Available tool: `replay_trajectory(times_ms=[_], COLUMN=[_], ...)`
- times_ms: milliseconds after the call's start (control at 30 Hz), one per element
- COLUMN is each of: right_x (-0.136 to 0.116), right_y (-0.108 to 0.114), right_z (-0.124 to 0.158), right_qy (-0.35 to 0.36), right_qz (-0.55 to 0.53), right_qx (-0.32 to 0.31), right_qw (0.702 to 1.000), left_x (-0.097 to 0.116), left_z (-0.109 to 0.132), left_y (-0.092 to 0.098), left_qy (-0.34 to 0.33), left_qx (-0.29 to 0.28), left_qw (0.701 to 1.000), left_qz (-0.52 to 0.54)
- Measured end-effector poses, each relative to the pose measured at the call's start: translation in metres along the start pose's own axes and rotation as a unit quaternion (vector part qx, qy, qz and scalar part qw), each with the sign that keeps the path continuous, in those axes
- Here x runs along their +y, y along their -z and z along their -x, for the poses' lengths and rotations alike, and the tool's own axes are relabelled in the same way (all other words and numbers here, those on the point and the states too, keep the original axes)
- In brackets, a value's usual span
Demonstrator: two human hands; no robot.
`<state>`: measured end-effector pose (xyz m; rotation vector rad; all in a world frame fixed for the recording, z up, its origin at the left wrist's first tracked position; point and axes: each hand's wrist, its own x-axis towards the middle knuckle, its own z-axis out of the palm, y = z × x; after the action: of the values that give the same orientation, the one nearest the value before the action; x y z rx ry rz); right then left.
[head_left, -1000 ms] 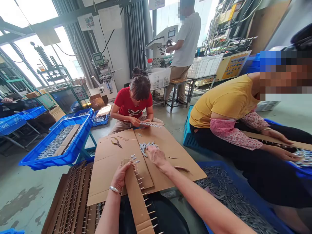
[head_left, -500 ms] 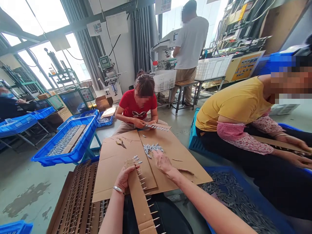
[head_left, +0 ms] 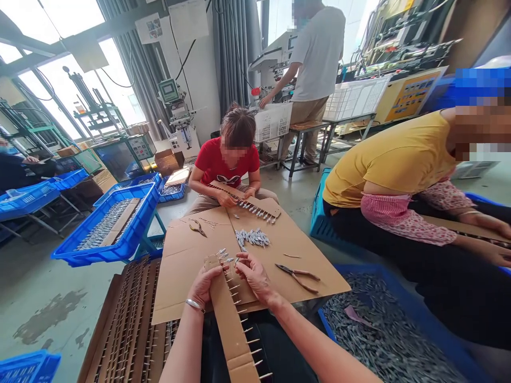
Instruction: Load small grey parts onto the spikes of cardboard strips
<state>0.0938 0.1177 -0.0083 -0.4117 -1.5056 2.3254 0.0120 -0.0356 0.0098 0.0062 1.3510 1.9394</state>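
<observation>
My left hand (head_left: 203,286) is closed around the upper end of a long cardboard strip (head_left: 231,335). Thin pale pins stick out along the strip's right edge, and several near the top carry small grey pointed pieces (head_left: 223,254). Beside that edge, my right hand (head_left: 255,279) pinches one small grey piece (head_left: 237,260) between thumb and fingertips. Just beyond lies a pile of similar grey pieces (head_left: 253,238) on a flat cardboard sheet (head_left: 175,298). Pliers with reddish-brown handles (head_left: 299,275) rest to the right of my right hand.
Yellow-handled pliers (head_left: 197,227) lie on the sheet's far left. Opposite sits a person in red (head_left: 227,165) with another strip. Pinned strips (head_left: 123,319) are stacked at left. A blue tray (head_left: 327,322) of dark pieces stands at right, near a person in yellow (head_left: 399,154).
My right hand has come back from the pile toward the strip with a grey piece, uncovering the pliers. The person opposite has shifted their strip. My left hand keeps its hold.
</observation>
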Motion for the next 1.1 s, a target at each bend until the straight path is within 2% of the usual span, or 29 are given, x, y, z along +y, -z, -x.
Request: replay_trajectory(times_ms=[267, 667, 967, 1100], right_x=[0.006, 0.002, -0.004, -0.005], right_y=[-0.001, -0.004, -0.008, -0.006], right_z=[0.000, -0.002, -0.001, -0.003], right_qy=[-0.008, -0.015, -0.031, -0.060], right_qz=[0.042, 0.032, 0.033, 0.034], right_qx=[0.027, 0.048, 0.042, 0.032], right_qw=[0.999, 0.998, 0.998, 0.997], left_x=[-0.004, -0.001, -0.002, -0.004], left_z=[-0.003, -0.001, -0.003, -0.004], left_y=[0.002, -0.002, 0.001, 0.002], left_qy=[-0.014, -0.003, -0.001, -0.009], left_qx=[-0.009, -0.019, -0.021, -0.021], left_qw=[1.000, 1.000, 1.000, 1.000], left_qz=[0.003, 0.024, 0.014, 0.013])
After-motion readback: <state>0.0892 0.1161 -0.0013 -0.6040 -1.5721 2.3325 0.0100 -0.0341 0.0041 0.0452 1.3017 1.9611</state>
